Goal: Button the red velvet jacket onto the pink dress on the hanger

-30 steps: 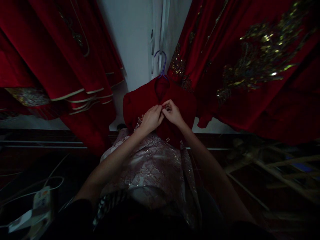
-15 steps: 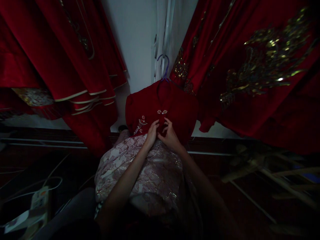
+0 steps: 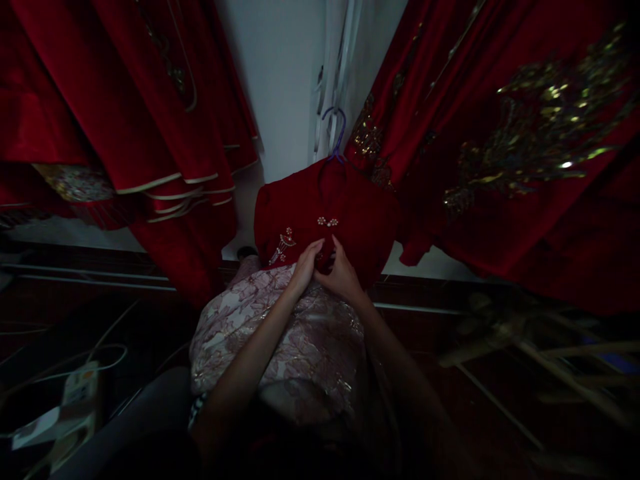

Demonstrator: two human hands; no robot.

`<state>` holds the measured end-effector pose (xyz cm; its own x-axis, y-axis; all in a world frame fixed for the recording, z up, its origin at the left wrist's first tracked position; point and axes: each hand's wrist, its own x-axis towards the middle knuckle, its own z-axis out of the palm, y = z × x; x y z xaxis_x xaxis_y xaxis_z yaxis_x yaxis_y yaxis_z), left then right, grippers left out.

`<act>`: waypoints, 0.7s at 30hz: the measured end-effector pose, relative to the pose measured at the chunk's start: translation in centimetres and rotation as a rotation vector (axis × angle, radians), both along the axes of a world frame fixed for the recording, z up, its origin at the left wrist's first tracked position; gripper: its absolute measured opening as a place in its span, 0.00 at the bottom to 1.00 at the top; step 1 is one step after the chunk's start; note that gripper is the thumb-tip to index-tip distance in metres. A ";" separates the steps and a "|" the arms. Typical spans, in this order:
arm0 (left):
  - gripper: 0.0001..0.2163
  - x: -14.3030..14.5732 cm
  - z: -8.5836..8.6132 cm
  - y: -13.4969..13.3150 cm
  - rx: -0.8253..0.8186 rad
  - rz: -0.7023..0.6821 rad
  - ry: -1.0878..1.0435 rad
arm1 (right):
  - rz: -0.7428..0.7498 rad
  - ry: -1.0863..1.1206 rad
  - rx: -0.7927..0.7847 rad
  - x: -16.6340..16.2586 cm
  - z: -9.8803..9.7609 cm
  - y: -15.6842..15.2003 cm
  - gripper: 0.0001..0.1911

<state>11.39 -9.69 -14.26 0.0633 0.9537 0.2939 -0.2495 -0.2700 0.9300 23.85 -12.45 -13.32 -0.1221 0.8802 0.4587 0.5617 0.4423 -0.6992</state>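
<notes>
A red jacket (image 3: 285,200) with a stand collar hangs on a purple hanger (image 3: 342,137). Beaded flowers form a clasp (image 3: 328,221) below its neck, and a beaded ornament (image 3: 283,245) decorates one side. My left hand (image 3: 303,268) is closed at the jacket's front edge, its fingers close together. Facing it, my right hand (image 3: 343,275) curls its fingers onto the same front opening, thumb near the left hand. A small beaded piece shows dimly between the hands; the fingertips partly hide it. Pale brocade cloth (image 3: 240,320) with a leaf pattern lies beneath my forearms.
Red garments (image 3: 170,133) with pale piping hang at left. More red clothing (image 3: 500,227) with gold sequins (image 3: 555,133) hangs at right. A power strip (image 3: 80,393) with cables lies lower left. A blurred wooden frame (image 3: 565,373) stands at lower right.
Both hands stay at the jacket front below the clasp. The right fingers have straightened slightly and its thumb has come nearer the left hand. The view has shifted a little.
</notes>
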 end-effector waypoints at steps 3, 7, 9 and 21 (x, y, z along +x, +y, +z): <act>0.19 -0.1 0.9 -0.8 -0.046 -0.016 0.000 | 0.014 -0.062 0.016 -0.2 0.4 -0.4 0.53; 0.20 -1.1 2.9 -1.6 -0.047 -0.090 0.068 | -0.063 0.097 0.057 1.6 1.9 0.4 0.40; 0.19 -2.0 3.5 -1.3 -0.011 -0.048 0.111 | -0.163 0.186 0.125 3.3 3.6 0.5 0.27; 0.23 -5.7 -2.2 2.7 0.116 0.531 0.160 | 0.247 0.316 -0.107 3.5 11.1 -6.6 0.14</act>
<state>5.74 -6.95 -16.41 -0.3636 0.8290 0.4249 0.0901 -0.4226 0.9018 27.33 -19.06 -2.25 -0.2039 0.8869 0.4145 0.1984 0.4521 -0.8696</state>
